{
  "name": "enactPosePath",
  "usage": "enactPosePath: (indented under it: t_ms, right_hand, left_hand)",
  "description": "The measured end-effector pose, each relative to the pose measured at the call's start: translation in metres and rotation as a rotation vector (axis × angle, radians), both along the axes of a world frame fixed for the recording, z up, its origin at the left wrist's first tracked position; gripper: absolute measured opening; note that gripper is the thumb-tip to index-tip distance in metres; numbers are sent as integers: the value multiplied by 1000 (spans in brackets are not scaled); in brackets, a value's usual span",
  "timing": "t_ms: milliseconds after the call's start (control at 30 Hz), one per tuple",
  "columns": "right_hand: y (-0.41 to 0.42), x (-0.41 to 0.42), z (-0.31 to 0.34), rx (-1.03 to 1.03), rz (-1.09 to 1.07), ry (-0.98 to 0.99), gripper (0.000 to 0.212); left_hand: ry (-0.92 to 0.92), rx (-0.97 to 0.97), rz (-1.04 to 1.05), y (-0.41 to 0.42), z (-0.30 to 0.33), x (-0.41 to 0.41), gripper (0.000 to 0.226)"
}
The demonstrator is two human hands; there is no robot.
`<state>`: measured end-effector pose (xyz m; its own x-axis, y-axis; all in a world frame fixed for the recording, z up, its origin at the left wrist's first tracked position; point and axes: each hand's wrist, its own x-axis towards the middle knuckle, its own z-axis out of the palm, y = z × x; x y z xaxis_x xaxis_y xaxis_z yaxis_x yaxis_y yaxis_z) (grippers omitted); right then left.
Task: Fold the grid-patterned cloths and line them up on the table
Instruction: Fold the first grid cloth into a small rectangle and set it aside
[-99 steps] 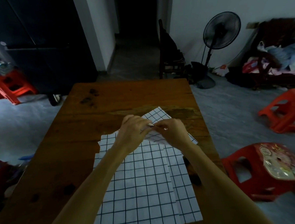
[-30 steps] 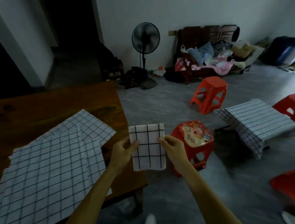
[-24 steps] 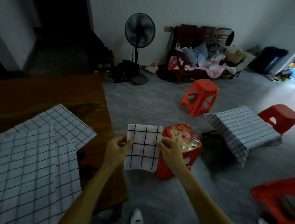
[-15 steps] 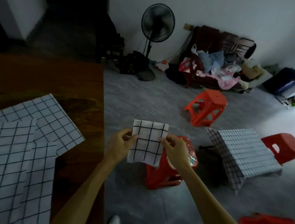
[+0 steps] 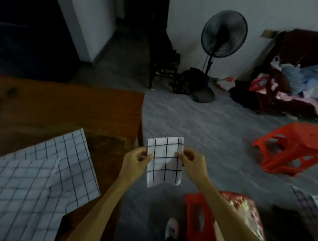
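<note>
the folded cloth point(image 5: 164, 161) hangs in the air past the bench point(image 5: 66, 113) edge, above bare floor point(image 5: 200, 125), its side edges pinched by left hand point(image 5: 136, 162) and right hand point(image 5: 192, 161), flat cloths point(image 5: 38, 180) overlapping on the bench corner.

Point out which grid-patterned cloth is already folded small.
The small folded cloth pinched between left hand and right hand, off the table; the large cloths lie spread on the table.

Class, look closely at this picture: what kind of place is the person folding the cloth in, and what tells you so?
Probably a room in a home. A standing fan by the wall, clothes heaped on a wooden seat, red plastic stools on the floor and a wooden table suggest it.
</note>
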<state>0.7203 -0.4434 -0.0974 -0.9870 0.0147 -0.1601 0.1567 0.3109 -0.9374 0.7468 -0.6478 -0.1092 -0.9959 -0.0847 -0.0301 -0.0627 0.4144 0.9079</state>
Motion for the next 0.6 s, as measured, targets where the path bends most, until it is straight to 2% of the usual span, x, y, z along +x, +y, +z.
enactPosePath:
  t_ms: [267,467,600]
  right_hand:
    - [6,-148,33,-160,95,-17,8]
    - [-3,-248,31,-151,184,7,17]
    - [-25,-329,14,-94,220,-6,12]
  left_hand:
    - [-4,-49,202,12,48,-119,8]
    - [-12,1,265,10,42,-203,12]
    - [7,30,339,-7,24,-276,7]
